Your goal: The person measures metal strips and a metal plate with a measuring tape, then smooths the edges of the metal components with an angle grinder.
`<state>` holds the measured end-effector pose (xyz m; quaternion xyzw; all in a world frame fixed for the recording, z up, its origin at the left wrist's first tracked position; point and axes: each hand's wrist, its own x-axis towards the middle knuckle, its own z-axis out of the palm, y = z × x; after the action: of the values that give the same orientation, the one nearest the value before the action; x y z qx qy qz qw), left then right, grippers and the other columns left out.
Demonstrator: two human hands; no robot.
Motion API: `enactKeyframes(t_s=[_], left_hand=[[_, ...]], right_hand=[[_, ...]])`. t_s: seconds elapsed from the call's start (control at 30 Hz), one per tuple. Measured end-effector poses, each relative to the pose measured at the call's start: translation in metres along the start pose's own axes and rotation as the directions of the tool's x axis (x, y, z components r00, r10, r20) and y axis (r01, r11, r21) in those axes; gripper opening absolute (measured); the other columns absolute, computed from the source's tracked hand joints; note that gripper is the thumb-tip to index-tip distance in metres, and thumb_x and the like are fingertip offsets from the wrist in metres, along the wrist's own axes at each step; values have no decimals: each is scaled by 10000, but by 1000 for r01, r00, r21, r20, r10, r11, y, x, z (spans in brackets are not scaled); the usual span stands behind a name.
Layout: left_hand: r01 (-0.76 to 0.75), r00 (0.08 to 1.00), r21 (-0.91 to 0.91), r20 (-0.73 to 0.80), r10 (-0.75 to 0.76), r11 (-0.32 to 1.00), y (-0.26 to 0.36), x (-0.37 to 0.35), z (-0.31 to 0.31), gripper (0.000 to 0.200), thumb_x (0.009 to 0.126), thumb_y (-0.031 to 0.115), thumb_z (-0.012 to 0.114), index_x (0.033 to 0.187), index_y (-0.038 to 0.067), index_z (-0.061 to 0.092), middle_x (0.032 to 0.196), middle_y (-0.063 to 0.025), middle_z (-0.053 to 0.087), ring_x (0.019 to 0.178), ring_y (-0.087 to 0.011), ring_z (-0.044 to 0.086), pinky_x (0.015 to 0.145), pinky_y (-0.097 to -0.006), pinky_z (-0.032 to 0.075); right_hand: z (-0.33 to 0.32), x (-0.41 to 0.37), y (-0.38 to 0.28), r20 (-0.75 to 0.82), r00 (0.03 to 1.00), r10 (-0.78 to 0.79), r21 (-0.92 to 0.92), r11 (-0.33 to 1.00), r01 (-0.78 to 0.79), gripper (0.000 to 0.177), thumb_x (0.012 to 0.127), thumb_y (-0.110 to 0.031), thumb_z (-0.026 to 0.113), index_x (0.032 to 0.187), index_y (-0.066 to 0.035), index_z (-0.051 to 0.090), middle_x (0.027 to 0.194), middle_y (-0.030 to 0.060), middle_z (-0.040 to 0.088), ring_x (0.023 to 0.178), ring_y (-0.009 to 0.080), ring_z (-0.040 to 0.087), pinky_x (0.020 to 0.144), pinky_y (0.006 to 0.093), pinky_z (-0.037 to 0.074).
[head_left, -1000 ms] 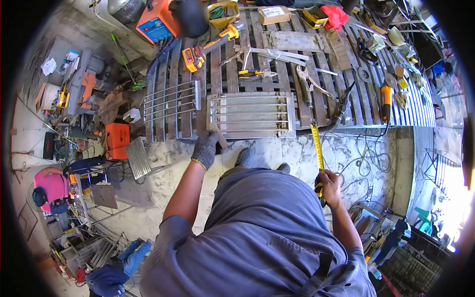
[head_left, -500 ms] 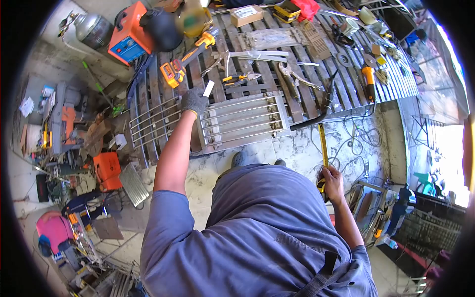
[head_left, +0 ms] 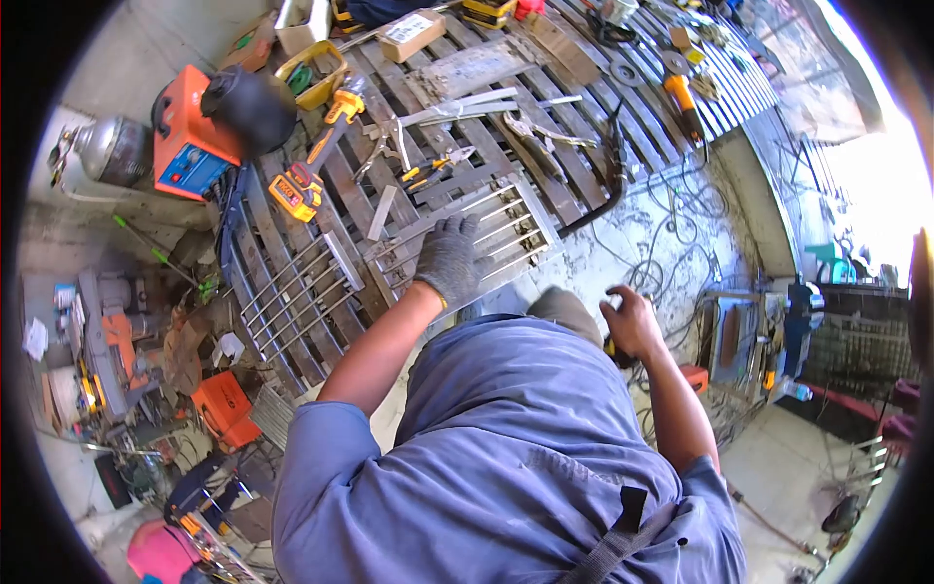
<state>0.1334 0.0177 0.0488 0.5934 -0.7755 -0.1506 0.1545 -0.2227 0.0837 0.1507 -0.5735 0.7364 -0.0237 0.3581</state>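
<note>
My left hand, in a grey work glove, rests palm down on a metal frame with parallel rods. Its fingers are stretched out and appear to hold nothing. A short flat metal strip lies just beyond the frame's left end. A second set of rods lies to the left on the slatted table. Beside my body, my right hand is bare, thumb and forefinger apart. Under its palm shows part of a dark and yellow tape measure; the other fingers are hidden.
On the slatted metal table lie pliers, locking pliers, a yellow angle grinder and a cardboard box. An orange welding machine stands at left. Cables trail over the floor at right.
My left hand has moved right onto the rod frame; the strip it held now lies on the table. My right hand has risen slightly, and the extended yellow tape blade no longer shows. The view has shifted.
</note>
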Motion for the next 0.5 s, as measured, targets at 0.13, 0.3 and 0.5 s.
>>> enactKeyframes(t_s=[0.13, 0.3, 0.5], left_hand=[[38, 986, 65, 160, -48, 997, 31, 16, 11, 972, 803, 475, 839, 1563, -9, 472, 1497, -263, 517, 1410, -465, 482, 1140, -598, 437], [87, 954, 152, 272, -127, 984, 54, 25, 26, 1002, 807, 502, 847, 1548, -59, 471, 1467, -249, 529, 1356, -423, 516, 1100, -585, 462], [183, 933, 63, 305, -193, 981, 58, 34, 19, 858, 760, 404, 916, 1387, -44, 538, 1345, -249, 564, 1260, -425, 555, 1052, -557, 495]], right_hand=[[27, 66, 12, 35, 997, -64, -17, 998, 65, 372, 1030, -337, 663, 1182, -32, 811, 1083, 315, 777, 1043, 479, 756, 940, 508, 593], [64, 134, 11, 161, 970, -184, 49, 983, 179, 392, 1031, -341, 672, 1201, -5, 781, 1008, 281, 787, 1008, 415, 782, 906, 499, 599], [95, 176, 40, 205, 954, -217, 344, 929, 137, 360, 1054, -305, 674, 1062, 44, 760, 864, 208, 763, 814, 302, 745, 770, 437, 574]])
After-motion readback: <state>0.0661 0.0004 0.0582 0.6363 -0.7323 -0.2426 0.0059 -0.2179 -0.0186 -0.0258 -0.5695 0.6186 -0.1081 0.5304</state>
